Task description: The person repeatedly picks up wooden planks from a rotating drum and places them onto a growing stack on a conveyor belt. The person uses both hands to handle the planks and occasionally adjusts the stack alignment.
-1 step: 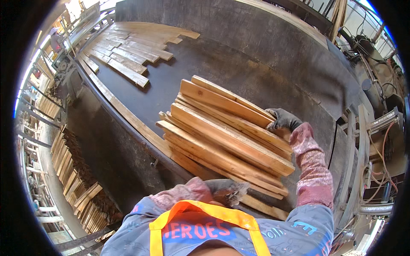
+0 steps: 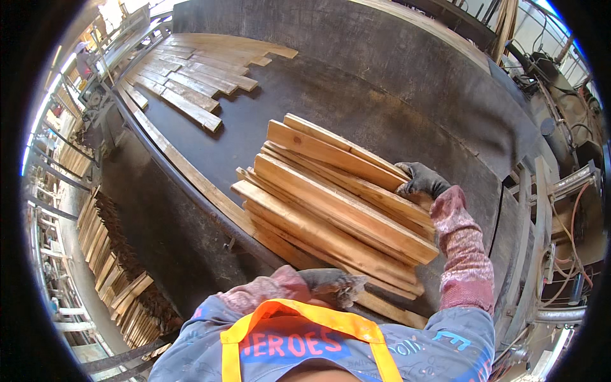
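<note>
Here, boards (image 2: 344,205) extend leftward from right fingers (image 2: 412,184) clamped on them; left fingers (image 2: 350,290), I can't tell.

A dark, flat table (image 2: 251,121) with smudges on its surface reaches far ahead of the two gloved hands, and directly on it a loose stack of pale boards (image 2: 337,197) lies beyond the left hand (image 2: 334,285), its far boards ending at the right hand (image 2: 423,180). One more board (image 2: 391,310) lies just to the right of the left hand. Well ahead and to the left of both hands, flat boards (image 2: 191,86) lie side by side with uneven ends, near a long wooden strip (image 2: 184,165) running along the table's left edge.
</note>
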Motion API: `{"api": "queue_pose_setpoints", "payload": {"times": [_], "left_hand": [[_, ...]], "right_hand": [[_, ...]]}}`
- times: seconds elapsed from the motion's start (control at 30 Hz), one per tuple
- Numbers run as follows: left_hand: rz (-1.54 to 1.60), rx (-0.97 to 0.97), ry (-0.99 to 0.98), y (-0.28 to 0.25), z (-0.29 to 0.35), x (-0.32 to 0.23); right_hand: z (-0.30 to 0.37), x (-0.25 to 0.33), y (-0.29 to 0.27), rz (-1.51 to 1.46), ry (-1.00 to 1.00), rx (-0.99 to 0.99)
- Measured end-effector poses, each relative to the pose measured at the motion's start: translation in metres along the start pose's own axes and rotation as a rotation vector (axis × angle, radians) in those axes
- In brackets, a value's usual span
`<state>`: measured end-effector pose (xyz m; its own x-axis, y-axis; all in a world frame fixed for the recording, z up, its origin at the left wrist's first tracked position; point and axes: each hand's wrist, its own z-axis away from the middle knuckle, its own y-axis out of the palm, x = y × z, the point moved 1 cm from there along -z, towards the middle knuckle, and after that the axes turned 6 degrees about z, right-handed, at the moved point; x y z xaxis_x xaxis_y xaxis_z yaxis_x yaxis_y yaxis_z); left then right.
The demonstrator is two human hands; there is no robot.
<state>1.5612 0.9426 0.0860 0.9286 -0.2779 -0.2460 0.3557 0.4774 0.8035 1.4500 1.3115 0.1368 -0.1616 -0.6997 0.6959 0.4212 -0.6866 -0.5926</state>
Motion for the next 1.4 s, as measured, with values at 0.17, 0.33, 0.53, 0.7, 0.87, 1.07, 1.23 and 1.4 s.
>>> {"api": "queue_pose_setpoints", "payload": {"times": [0.17,0.33,0.53,0.7,0.87,1.07,1.23,1.4], "left_hand": [[-0.224,-0.141,-0.122,0.029,0.049,-0.034],[-0.865,0.005,0.102,0.055,0.041,-0.092],[-1.301,0.078,0.324,0.071,0.027,-0.15],[-1.969,-0.235,0.794,0.059,-0.05,-0.256],[-2.407,-0.706,0.31,0.02,-0.149,-0.375],[-2.346,-0.448,0.443,-0.083,-0.234,-0.455],[-2.468,-0.326,0.464,-0.076,-0.219,-0.554],[-2.555,-0.689,0.33,-0.112,-0.196,-0.596]], "right_hand": [[-0.019,-0.043,-0.031,0.486,-0.043,-0.367],[-0.055,-0.061,-0.019,0.92,0.125,-0.608],[-0.037,-0.087,0.032,0.848,0.114,-0.468],[-0.021,-0.076,0.036,0.723,0.081,-0.588],[0.019,-0.079,0.009,0.29,0.044,-1.131],[0.074,-0.079,-0.013,-0.294,0.264,-1.081],[0.053,-0.05,-0.017,0.015,0.328,-0.862],[-0.031,-0.033,-0.016,0.477,0.39,-0.521]]}}
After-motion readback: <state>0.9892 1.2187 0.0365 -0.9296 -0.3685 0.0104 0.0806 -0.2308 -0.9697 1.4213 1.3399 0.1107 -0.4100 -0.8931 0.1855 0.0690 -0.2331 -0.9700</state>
